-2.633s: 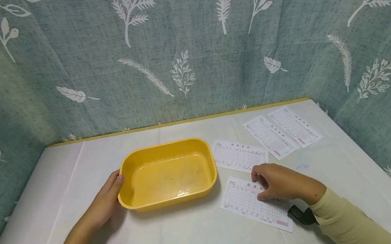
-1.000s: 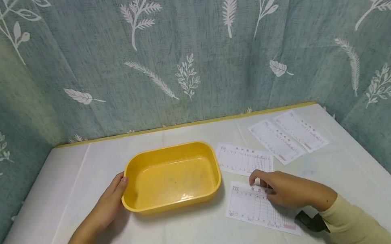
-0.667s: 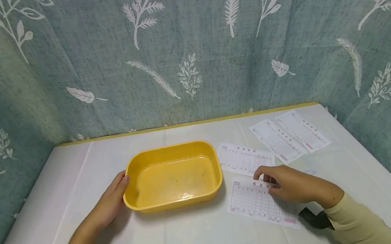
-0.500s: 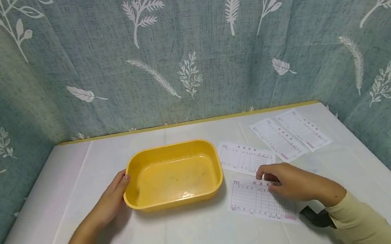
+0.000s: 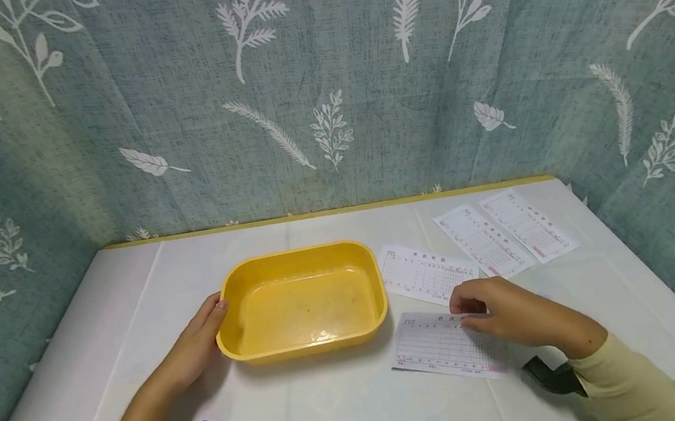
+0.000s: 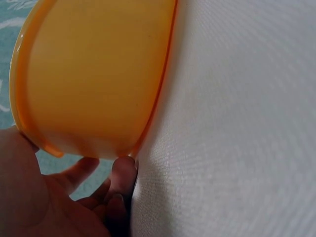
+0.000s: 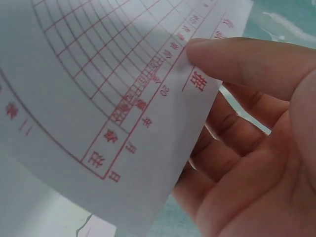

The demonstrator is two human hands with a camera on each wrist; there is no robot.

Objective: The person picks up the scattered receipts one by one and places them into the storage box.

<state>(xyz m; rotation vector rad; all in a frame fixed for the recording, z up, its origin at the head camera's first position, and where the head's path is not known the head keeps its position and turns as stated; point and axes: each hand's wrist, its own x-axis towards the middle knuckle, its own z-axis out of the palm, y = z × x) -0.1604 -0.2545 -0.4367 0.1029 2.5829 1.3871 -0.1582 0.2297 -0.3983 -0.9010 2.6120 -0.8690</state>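
Note:
My left hand (image 5: 193,347) holds the left end of a yellow plastic basin (image 5: 299,310). In the left wrist view the thumb is at the basin's rim and the fingertips (image 6: 123,170) lie against its outer wall, low by the tablecloth. To the right, my right hand (image 5: 508,312) pinches the top edge of a printed receipt slip (image 5: 436,346). The right wrist view has the thumb on the slip's printed face (image 7: 113,94) and the other fingers curled behind it. That slip bends, and its lower left edge stands slightly off the table.
Another receipt slip (image 5: 423,270) lies just beyond the held one, close to the basin's right side. Two more slips, a left one (image 5: 483,242) and a right one (image 5: 529,225), lie slanted at the far right. A leaf-patterned curtain (image 5: 278,140) encloses the white table (image 5: 337,414).
My right hand's fingers have worked at the slip's top edge and now pinch it. The slip has lifted a little and turned slightly. My left hand keeps hold of the basin throughout.

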